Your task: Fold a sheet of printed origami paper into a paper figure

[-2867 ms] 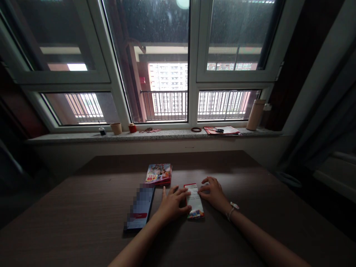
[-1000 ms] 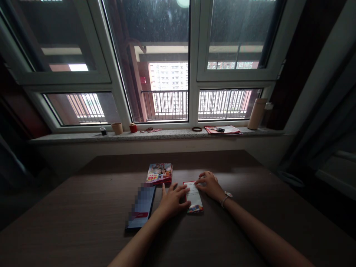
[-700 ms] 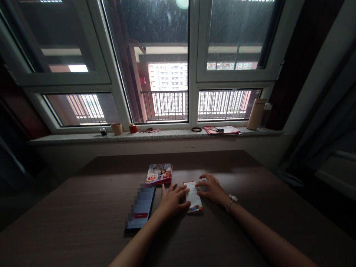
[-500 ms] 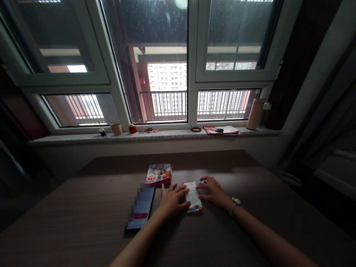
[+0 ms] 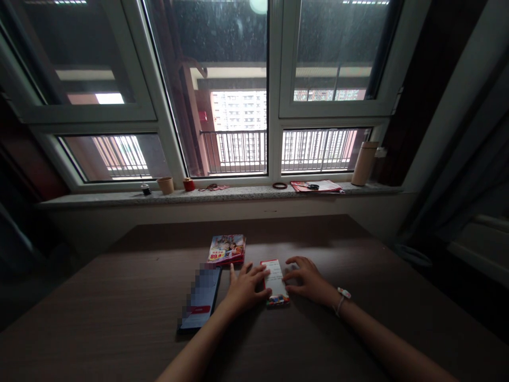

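A narrow piece of folded printed paper (image 5: 277, 281), white with a red edge and a colourful strip at its near end, lies on the brown table between my hands. My left hand (image 5: 247, 286) rests with spread fingers on its left edge. At the right edge, the fingertips of my right hand (image 5: 306, 278) touch or nearly touch the paper; its fingers are apart and bent. Left of my left hand lies a phone (image 5: 202, 300), its screen partly blurred out. Just beyond the phone sits a stack of colourful leaflets (image 5: 227, 248) marked 89.9.
The window sill (image 5: 238, 194) behind the table (image 5: 119, 297) bears a paper cup (image 5: 166, 185), a small red jar (image 5: 189, 184), a dark bracelet (image 5: 279, 185), scissors (image 5: 313, 187) on red-and-white papers (image 5: 328, 185), and a tall beige flask (image 5: 365, 163).
My right hand has shifted slightly to the right and nearer to me. The colourful near end of the paper looks flatter. My left hand stays in place.
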`<action>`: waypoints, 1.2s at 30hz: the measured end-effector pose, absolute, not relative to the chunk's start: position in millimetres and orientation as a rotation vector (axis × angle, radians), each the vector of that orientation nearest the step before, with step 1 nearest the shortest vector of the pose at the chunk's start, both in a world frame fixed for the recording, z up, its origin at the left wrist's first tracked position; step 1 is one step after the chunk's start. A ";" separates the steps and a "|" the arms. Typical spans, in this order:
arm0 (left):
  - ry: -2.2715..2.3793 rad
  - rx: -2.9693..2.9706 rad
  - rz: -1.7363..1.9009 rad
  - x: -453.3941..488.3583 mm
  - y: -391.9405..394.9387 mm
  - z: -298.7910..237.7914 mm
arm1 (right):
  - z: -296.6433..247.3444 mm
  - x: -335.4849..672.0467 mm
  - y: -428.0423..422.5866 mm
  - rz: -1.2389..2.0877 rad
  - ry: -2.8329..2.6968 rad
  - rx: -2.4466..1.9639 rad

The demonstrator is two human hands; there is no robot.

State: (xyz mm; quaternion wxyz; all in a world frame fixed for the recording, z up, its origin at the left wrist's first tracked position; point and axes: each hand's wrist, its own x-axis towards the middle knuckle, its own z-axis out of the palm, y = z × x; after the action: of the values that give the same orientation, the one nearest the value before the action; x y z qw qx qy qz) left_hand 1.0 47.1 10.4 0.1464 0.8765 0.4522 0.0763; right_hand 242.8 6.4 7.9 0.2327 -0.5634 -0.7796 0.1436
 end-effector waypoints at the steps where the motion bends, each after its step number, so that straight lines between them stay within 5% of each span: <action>1: 1.302 2.524 0.223 0.9 47.1 10.4 | 7.8 241.4 8.1 0.381 -2.129 -1.553; 36: 1.293 2.530 0.232 0.2 47.5 8.6 | -4.1 242.5 -3.5 0.327 -2.134 -1.472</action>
State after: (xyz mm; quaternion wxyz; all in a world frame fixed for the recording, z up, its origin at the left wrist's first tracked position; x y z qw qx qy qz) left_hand 0.2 47.5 8.6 0.1451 0.8782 0.4487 0.0806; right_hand 242.5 -3.5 -4.1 0.2612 -0.5438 -0.7883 0.1210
